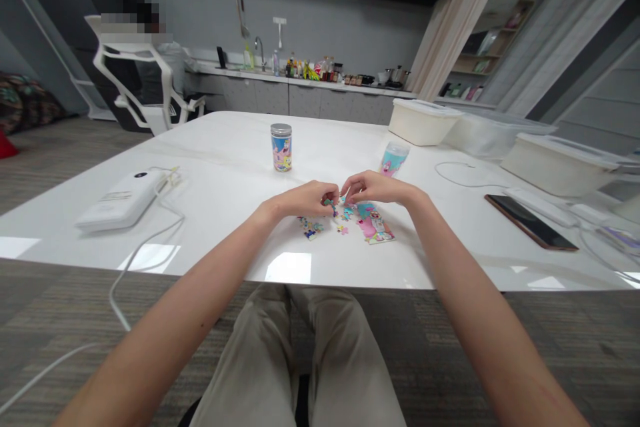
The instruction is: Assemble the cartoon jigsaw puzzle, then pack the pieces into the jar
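Note:
My left hand (316, 198) is closed in a pinch on a small dark, greenish puzzle piece (330, 205). Close beside it, my right hand (373, 185) bends its fingers down to the table, pinching a puzzle piece whose outline is mostly covered by the fingertips. Loose puzzle pieces (343, 230) lie below and between the hands. To the right is a joined section of puzzle (375, 225) in pink and blue, partly under my right wrist. Another patch of pieces (311, 227) lies below my left hand.
A silver-lidded cartoon canister (281, 148) stands behind the hands; a clear-topped one (394, 159) is beyond my right hand. On the white table (225, 153) are a white device (120, 200) with cables, a phone (530, 221) and lidded bins (425, 121). A person sits far left.

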The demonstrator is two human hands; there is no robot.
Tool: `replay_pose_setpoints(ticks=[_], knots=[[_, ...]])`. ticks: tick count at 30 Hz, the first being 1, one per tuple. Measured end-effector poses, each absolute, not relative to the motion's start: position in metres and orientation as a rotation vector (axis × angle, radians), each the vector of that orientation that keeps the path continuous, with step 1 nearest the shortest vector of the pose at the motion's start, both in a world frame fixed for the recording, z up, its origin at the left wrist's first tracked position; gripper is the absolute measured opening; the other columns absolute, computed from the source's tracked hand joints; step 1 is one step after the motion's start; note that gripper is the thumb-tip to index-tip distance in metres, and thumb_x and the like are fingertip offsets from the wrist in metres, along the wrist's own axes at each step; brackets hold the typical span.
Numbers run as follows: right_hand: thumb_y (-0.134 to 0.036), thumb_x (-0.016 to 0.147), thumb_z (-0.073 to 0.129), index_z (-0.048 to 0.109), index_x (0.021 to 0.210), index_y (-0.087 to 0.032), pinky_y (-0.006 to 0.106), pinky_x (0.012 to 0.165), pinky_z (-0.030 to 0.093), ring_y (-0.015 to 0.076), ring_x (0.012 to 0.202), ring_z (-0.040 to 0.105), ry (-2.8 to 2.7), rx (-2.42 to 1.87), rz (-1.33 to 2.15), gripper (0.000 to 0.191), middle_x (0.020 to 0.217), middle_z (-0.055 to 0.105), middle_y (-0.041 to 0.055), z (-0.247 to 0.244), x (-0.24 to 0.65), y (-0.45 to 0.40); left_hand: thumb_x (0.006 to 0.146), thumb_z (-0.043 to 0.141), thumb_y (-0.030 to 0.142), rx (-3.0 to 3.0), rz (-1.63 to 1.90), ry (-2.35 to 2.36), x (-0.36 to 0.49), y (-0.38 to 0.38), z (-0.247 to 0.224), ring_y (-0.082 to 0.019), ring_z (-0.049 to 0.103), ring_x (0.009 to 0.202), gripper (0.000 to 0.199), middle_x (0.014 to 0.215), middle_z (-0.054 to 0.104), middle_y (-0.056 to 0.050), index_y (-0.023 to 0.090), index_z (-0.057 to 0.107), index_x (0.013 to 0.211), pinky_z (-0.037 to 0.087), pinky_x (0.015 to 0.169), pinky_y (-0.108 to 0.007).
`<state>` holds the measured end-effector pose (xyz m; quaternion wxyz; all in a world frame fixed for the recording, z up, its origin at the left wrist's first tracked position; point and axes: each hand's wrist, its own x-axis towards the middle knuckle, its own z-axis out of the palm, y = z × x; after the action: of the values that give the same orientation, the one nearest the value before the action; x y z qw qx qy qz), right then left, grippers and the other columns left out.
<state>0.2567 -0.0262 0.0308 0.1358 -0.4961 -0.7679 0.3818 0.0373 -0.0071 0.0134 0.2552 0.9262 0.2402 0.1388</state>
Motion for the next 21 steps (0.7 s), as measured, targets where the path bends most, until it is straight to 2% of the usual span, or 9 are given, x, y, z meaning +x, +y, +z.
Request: replay_pose_setpoints(ticks=[6,11,16,21], knots=[[-0.023,0.071,0.067,0.069,0.098,-0.016,0.027,0.071,0.050,0.0165,0.081,0.066,-2.311,-1.465,0.871,0.028,0.095,0.073,0.0063,0.028,0.255,-0.023,0.069,0.056,0.022,2.512,0.376,0.652,0.037,-0.009,0.015,-0.012,0.049,0.064,0.016,0.071,0.056,0.002,0.018,0.060,0.084,0.038,0.062,-0.024],[-0.027,0.073,0.068,0.070,0.098,-0.018,0.028,0.075,0.049,0.0182,0.088,0.064,-2.384,-1.458,0.675,0.027,0.103,0.071,0.0071,0.026,0.254,-0.023,0.071,0.056,0.021,2.537,0.405,0.659,0.036,-0.006,0.013,-0.012,0.051,0.065,0.014,0.074,0.059,0.001,0.018,0.060,0.084,0.039,0.062,-0.024],[-0.024,0.079,0.063,0.071,0.098,-0.017,0.028,0.077,0.048,0.0181,0.088,0.063,-2.420,-1.484,0.597,0.022,0.100,0.071,0.0072,0.025,0.256,-0.021,0.076,0.058,0.021,2.539,0.552,0.663,0.036,0.001,0.007,-0.013,0.058,0.074,0.015,0.083,0.066,-0.002,0.018,0.061,0.090,0.043,0.070,-0.025],[-0.016,0.080,0.060,0.073,0.095,-0.018,0.028,0.081,0.047,0.0177,0.090,0.063,-2.409,-1.560,0.503,0.020,0.099,0.072,0.0064,0.024,0.259,-0.018,0.079,0.056,0.017,2.582,0.654,0.678,0.035,0.007,0.008,-0.014,0.062,0.082,0.010,0.090,0.069,-0.005,0.017,0.065,0.085,0.046,0.076,-0.025]])
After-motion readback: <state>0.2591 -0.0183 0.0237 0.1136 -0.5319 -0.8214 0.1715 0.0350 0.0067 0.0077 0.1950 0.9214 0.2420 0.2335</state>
